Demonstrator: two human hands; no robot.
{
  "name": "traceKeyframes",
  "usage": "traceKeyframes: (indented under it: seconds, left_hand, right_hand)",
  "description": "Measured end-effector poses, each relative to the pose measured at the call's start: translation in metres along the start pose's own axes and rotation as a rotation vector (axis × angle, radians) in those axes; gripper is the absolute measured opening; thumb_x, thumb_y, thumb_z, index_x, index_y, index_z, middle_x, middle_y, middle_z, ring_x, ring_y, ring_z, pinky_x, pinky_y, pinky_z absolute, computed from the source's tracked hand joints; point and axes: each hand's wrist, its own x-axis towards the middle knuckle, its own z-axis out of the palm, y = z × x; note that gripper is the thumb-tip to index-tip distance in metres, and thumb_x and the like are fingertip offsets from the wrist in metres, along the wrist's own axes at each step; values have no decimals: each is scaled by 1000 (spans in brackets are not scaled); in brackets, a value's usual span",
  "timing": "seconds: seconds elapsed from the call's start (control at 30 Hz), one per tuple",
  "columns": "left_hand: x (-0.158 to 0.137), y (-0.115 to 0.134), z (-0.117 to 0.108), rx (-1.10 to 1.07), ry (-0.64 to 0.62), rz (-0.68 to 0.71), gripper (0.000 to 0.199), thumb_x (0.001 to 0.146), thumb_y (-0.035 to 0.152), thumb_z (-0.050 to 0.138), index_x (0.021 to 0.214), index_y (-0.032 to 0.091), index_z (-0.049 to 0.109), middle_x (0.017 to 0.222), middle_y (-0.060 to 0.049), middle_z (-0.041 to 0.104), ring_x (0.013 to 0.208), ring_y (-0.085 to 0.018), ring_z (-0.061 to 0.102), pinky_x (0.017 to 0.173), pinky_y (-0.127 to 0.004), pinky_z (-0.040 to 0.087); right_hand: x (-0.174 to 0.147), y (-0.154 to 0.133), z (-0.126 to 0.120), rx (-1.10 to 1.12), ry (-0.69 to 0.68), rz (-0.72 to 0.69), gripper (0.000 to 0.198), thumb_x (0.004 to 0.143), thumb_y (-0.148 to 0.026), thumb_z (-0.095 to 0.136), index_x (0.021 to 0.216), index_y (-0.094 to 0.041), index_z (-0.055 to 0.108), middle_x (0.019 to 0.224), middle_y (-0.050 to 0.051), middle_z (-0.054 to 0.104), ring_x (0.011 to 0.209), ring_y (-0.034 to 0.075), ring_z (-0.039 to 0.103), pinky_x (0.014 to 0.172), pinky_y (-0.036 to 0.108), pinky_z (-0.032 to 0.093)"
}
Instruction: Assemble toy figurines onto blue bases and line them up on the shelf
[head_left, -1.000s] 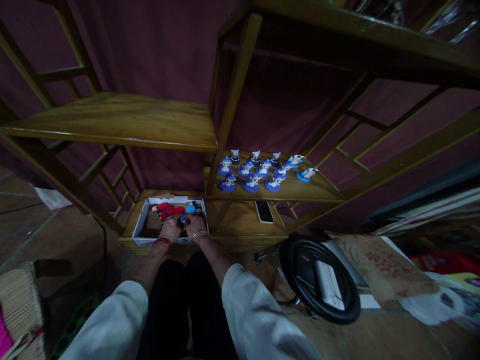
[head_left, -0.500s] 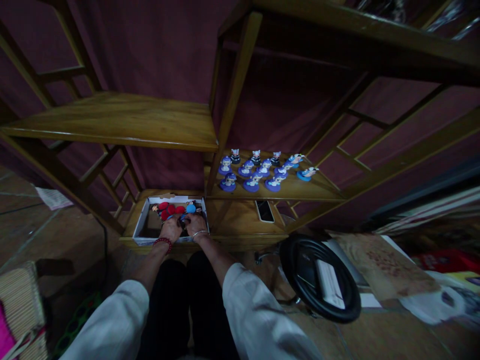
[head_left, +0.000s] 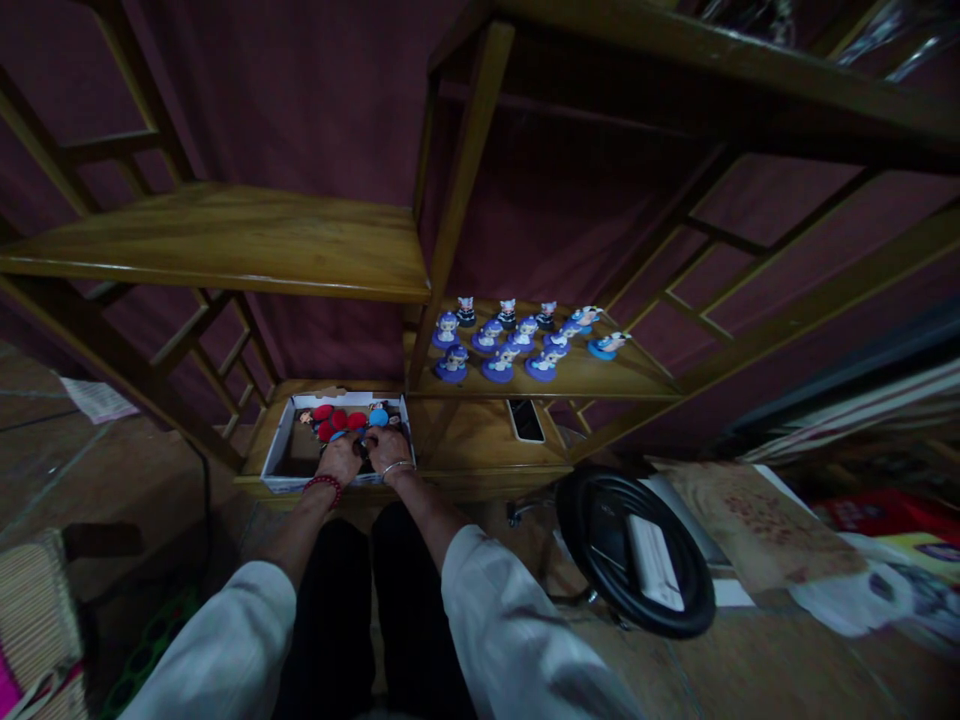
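Note:
My left hand (head_left: 340,460), with a red bead bracelet at the wrist, is over a shallow white cardboard box (head_left: 279,447) on the lower shelf. Close beside it, my right hand (head_left: 388,450) wears a silver bangle. The fingers of both hands are bent inward and meet around something small and dark, mostly hidden by them. Just beyond the fingers, figurines with round red bases (head_left: 339,419) lie in the box. A round blue base (head_left: 378,416) lies to their right, near my right fingers.
Several purple-based figurines (head_left: 500,363) stand on the raised shelf at right, with dark ones (head_left: 508,314) behind and blue-based ones (head_left: 608,345) beside them. Below lies a phone (head_left: 526,421). A round black stool (head_left: 636,550) holds a white box (head_left: 655,562). A wooden upright (head_left: 469,170) divides the shelves.
The view has shifted slightly. My hands stay together over the box, their fingers moving a little around the small dark thing. The figurines on the shelf stand as before.

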Motion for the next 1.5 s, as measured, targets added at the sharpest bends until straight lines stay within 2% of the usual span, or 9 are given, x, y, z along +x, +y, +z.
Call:
traceKeyframes:
  seconds: [0.2,0.47,0.83,1.1,1.33,1.5]
  left_hand:
    - [-2,2,-2,26,-51,-13,34,75,15,39,104,18,57,99,-9,63,91,-18,58,78,-25,43]
    - [-8,7,-4,71,-151,-69,41,74,19,40,115,19,47,102,-12,61,93,-23,58,75,-30,44]
    - [-12,13,-7,95,-136,-128,38,77,30,36,113,22,49,102,-13,60,93,-25,58,74,-34,44]
    - [-11,15,-8,111,-116,-108,36,79,33,34,108,21,51,101,-14,61,90,-26,58,71,-35,44]
    - [-14,11,-5,111,-108,-102,36,77,28,35,108,21,52,102,-13,60,91,-26,58,71,-35,44]
    - [-13,12,-5,101,-110,-117,38,79,36,33,107,21,53,101,-14,61,91,-28,58,72,-36,44]
  right_hand:
    - [0,0,1,-1,1,-41,21,77,-18,45,87,-20,63,93,4,65,86,12,57,78,20,40]
    - [-2,-1,0,-33,-6,-51,24,77,-17,43,92,-20,62,95,4,65,87,13,57,79,21,40]
    - [-6,-7,-6,-42,-1,-33,24,77,-16,42,89,-19,63,94,6,65,87,13,58,76,21,42]
    - [-4,-7,-5,-106,-24,3,25,80,-19,40,90,-19,63,92,7,65,85,14,59,74,21,42]
    - [-5,-6,0,-129,-34,5,26,81,-20,39,87,-18,63,91,7,66,85,14,59,73,22,42]
    - [-7,-8,-3,-120,-17,0,25,81,-21,39,90,-19,62,92,6,65,85,14,58,73,22,42]
